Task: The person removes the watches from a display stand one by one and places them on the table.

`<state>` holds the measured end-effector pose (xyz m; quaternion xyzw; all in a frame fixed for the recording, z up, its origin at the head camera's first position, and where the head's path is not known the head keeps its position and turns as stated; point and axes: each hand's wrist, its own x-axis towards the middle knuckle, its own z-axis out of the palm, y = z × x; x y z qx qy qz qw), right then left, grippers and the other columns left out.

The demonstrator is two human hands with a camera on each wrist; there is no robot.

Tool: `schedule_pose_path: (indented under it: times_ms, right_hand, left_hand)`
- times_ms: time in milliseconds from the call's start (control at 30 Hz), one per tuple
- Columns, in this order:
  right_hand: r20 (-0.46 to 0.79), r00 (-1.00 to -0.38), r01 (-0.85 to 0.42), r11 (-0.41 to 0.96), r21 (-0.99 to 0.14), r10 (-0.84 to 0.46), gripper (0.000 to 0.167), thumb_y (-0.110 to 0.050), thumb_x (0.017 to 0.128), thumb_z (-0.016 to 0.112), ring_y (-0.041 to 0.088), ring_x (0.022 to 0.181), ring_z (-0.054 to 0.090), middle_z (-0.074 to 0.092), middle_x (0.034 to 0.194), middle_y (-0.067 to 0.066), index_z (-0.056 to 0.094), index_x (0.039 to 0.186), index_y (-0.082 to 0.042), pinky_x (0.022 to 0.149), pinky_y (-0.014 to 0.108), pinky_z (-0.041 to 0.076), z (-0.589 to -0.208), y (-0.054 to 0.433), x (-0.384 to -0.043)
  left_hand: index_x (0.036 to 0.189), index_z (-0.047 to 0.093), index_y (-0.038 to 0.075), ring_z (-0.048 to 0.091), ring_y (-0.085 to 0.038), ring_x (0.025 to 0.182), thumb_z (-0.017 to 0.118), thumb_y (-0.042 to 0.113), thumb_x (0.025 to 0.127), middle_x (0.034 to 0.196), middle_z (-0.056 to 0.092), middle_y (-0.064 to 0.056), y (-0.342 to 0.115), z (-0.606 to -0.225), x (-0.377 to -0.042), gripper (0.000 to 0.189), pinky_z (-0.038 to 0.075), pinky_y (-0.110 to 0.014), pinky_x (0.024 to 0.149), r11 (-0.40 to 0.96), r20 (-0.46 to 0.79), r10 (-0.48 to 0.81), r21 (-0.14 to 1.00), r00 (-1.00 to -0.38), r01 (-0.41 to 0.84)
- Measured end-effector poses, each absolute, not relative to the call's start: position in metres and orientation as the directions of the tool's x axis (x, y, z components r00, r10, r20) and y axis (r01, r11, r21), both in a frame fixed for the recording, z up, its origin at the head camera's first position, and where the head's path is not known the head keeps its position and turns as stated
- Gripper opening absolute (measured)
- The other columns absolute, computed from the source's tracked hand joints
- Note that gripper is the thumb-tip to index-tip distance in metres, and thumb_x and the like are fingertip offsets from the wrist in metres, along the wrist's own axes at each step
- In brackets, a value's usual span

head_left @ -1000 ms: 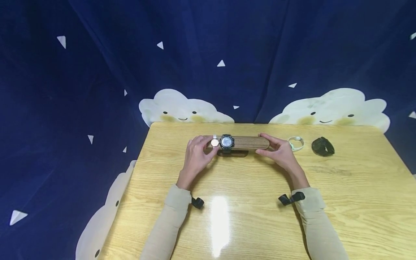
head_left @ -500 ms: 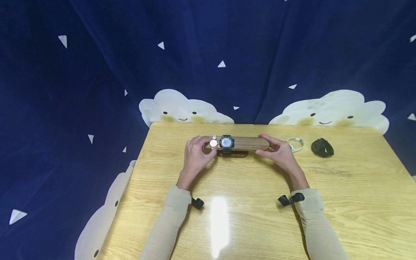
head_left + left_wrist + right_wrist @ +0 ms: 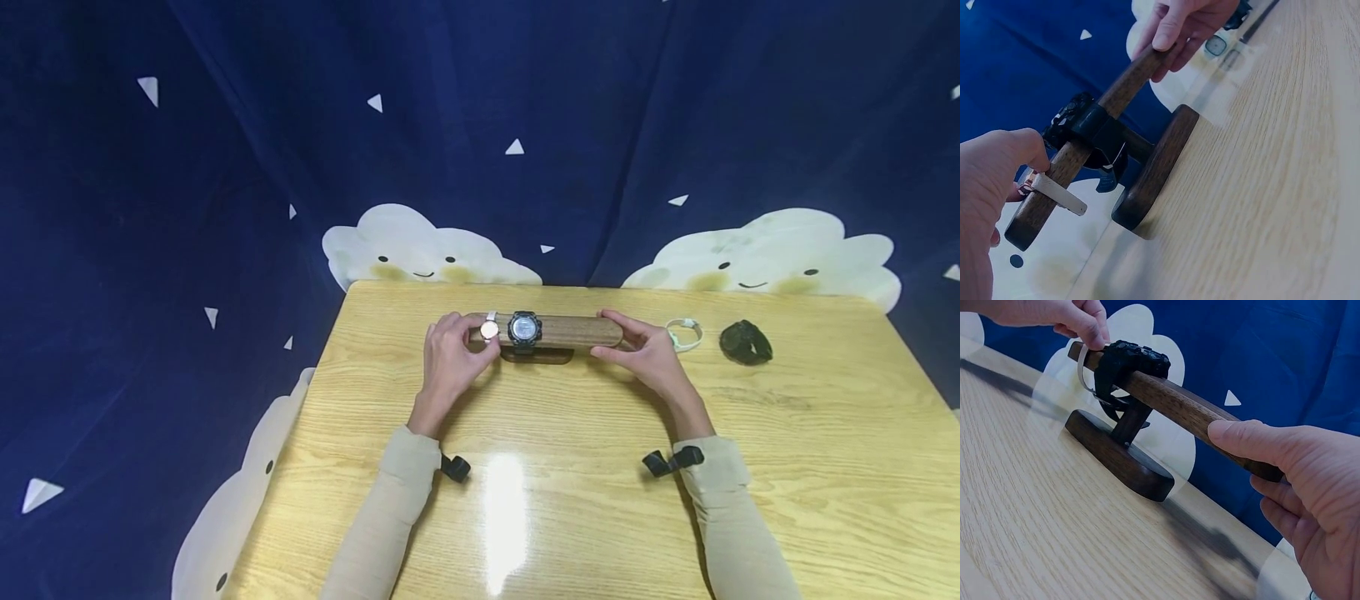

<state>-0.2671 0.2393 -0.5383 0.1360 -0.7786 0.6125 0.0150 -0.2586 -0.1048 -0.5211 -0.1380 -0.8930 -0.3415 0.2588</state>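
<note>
At the left end of the wooden watch stand [image 3: 576, 331], the left hand [image 3: 450, 354] pinches a white-strapped watch [image 3: 489, 330]; the right hand [image 3: 643, 347] grips the opposite end. The watch is probably light, its strap springy, best held by the case edges. A black digital watch [image 3: 524, 328] just beside limits room inward; a pale-strapped watch [image 3: 1215, 45] and second black watch [image 3: 741, 343] lie rightward on the desk [image 3: 585, 450].

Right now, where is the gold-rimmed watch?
In the head view, the watch is around the stand's left end, pinched by the left hand, beside a black watch.
</note>
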Motion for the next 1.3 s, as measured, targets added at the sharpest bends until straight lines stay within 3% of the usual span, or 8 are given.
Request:
schedule_pose_path:
  times_ms: [433, 833, 1300]
  right_hand:
    - [0.192, -0.965, -0.225, 0.185, -0.957, -0.18, 0.064, -0.005, 0.084, 0.088, 0.031, 0.139, 0.054, 0.061, 0.146, 0.017, 0.064, 0.143, -0.008, 0.105, 0.02, 0.05, -0.539, 0.24, -0.268]
    - [0.197, -0.959, -0.233, 0.175, -0.957, -0.203, 0.065, 0.002, 0.085, 0.085, 0.004, 0.125, 0.062, 0.058, 0.146, 0.026, 0.059, 0.145, 0.002, 0.099, 0.02, 0.054, -0.532, 0.238, -0.264]
    - [0.156, -0.965, -0.192, 0.163, -0.968, -0.21, 0.066, -0.001, 0.085, 0.085, 0.014, 0.132, 0.06, 0.058, 0.147, 0.024, 0.058, 0.145, 0.002, 0.1, 0.022, 0.055, -0.513, 0.233, -0.255]
  left_hand:
    - [0.106, 0.081, 0.009, 0.047, -0.016, 0.065, 0.082, 0.029, 0.08, 0.071, 0.062, -0.006, -0.105, -0.519, -0.259, 0.033, 0.039, -0.032, 0.066, 0.737, 0.536, 0.034, 0.556, -0.843, 0.383]
    - [0.101, 0.081, 0.006, 0.052, -0.016, 0.066, 0.086, 0.029, 0.077, 0.073, 0.065, -0.003, -0.109, -0.518, -0.259, 0.034, 0.043, -0.032, 0.066, 0.726, 0.54, 0.014, 0.573, -0.842, 0.379]
    - [0.099, 0.081, 0.007, 0.051, -0.017, 0.066, 0.088, 0.028, 0.076, 0.074, 0.066, -0.004, -0.112, -0.516, -0.259, 0.032, 0.045, -0.035, 0.07, 0.716, 0.514, -0.012, 0.603, -0.858, 0.351]
